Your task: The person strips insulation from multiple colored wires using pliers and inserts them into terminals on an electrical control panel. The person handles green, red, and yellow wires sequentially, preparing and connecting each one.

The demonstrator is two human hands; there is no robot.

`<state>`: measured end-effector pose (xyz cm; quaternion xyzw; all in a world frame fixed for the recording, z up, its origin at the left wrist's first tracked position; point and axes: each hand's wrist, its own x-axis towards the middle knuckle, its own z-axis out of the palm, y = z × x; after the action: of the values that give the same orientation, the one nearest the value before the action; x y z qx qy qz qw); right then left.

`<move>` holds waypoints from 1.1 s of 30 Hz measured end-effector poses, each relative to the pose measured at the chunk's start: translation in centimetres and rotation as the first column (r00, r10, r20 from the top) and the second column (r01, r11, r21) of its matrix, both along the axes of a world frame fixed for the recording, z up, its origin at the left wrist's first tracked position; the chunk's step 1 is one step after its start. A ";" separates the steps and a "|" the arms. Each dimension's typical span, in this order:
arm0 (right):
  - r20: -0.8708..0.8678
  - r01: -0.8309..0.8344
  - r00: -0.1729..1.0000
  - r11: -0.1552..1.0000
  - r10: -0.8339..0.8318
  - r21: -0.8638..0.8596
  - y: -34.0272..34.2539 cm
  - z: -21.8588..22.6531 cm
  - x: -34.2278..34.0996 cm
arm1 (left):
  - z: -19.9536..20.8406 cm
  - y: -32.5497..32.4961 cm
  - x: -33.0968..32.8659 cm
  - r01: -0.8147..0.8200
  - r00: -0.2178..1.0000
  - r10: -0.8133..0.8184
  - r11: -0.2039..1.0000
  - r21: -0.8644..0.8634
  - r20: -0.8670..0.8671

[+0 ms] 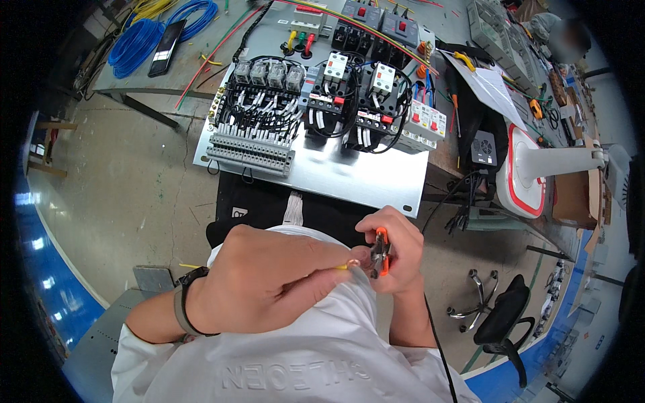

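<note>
My left hand point(269, 279) is closed, pinching a yellow wire point(342, 267) between thumb and forefinger. Bare copper strands show at the wire's tip. Close beside that tip, my right hand point(401, 248) grips small orange-handled pliers point(380, 254), their dark jaws near the copper end. Whether the jaws touch the wire I cannot tell. Both hands are in front of my white shirt, below the near edge of a metal mounting plate point(322, 180). The plate carries a grey terminal block point(250, 153), clear relays point(269, 74), contactors point(383, 79) and black wiring.
Blue wire coils point(136, 48) and a phone point(167, 47) lie on the bench at the far left. A white and red lamp base point(527, 176) stands to the right beside paper sheets point(494, 87). A black office chair point(507, 312) is on the floor; another person point(541, 30) is far right.
</note>
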<state>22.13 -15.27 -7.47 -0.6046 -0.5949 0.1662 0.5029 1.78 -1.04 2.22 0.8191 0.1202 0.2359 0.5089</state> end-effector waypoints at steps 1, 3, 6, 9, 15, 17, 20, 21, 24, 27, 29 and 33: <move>-0.005 -0.001 1.000 1.000 0.001 -0.006 0.0 0.3 -0.1 | -0.1 -0.1 0.0 -0.015 1.000 0.015 1.000 -0.018 -0.004; -0.006 -0.005 1.000 1.000 0.005 -0.031 0.0 0.8 -0.2 | 0.0 0.0 0.0 -0.031 0.999 0.031 0.998 -0.047 -0.017; -0.010 -0.008 1.000 0.997 0.007 -0.071 0.3 1.2 -0.5 | 0.2 0.2 0.0 -0.033 0.999 0.029 0.996 -0.085 -0.044; -0.033 -0.015 0.999 0.994 0.012 -0.106 0.3 1.4 -0.9 | 0.2 0.4 -0.3 -0.044 0.997 0.035 0.991 -0.129 -0.070; -0.086 -0.070 0.995 0.963 0.049 -0.260 0.0 2.4 -1.1 | 0.1 0.3 -0.4 -0.111 0.991 0.093 0.970 -0.217 -0.092; -0.140 -0.086 0.989 0.950 0.045 -0.302 0.1 2.5 -1.3 | -0.3 0.4 0.0 -0.142 0.989 0.129 0.958 -0.248 -0.066; -0.196 -0.117 0.979 0.935 0.052 -0.336 0.1 2.2 -1.7 | -0.6 1.2 -0.1 -0.039 0.999 0.034 0.982 -0.185 -0.030; -0.205 -0.125 0.977 0.933 0.057 -0.338 0.1 2.3 -1.8 | -0.8 1.2 -0.2 -0.034 0.999 0.032 0.977 -0.209 -0.012; -0.239 -0.156 0.968 0.921 0.071 -0.358 0.1 2.5 -2.3 | -1.3 1.0 -0.3 -0.029 0.999 0.032 0.957 -0.290 0.007; -0.272 -0.186 0.959 0.907 0.083 -0.378 0.0 2.5 -2.5 | -1.3 0.9 -0.5 -0.038 0.999 0.034 0.930 -0.366 -0.016; -0.281 -0.191 0.955 0.914 0.090 -0.357 0.0 2.2 -2.7 | -1.7 0.8 -0.6 -0.038 0.999 0.039 0.920 -0.391 -0.005; -0.361 -0.227 0.929 0.900 0.085 -0.372 -0.2 1.9 -3.1 | -1.7 0.9 -0.6 -0.038 0.999 0.034 0.939 -0.342 -0.020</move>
<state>19.02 -15.50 -5.54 -0.6085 -0.4996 0.4273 0.4445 1.19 -0.09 0.52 0.7173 0.1778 0.2150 0.6384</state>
